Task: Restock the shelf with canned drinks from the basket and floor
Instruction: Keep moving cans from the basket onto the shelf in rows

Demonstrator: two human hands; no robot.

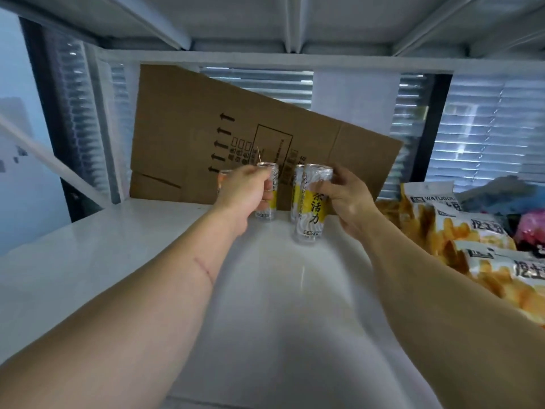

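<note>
Both my arms reach deep onto a white shelf (118,246). My left hand (244,193) grips a slim silver-and-yellow drink can (269,202) standing near the back of the shelf. My right hand (343,199) grips a second such can (312,211), upright on the shelf a little nearer to me. A third can (297,190) stands just behind the right-hand one. Part of another can (221,177) peeks out behind my left hand. The basket and the floor are out of view.
A flattened brown cardboard box (236,137) leans against the back of the shelf behind the cans. Several chip bags (472,228) lie piled on the right side of the shelf. The upper shelf's underside (265,22) is close overhead.
</note>
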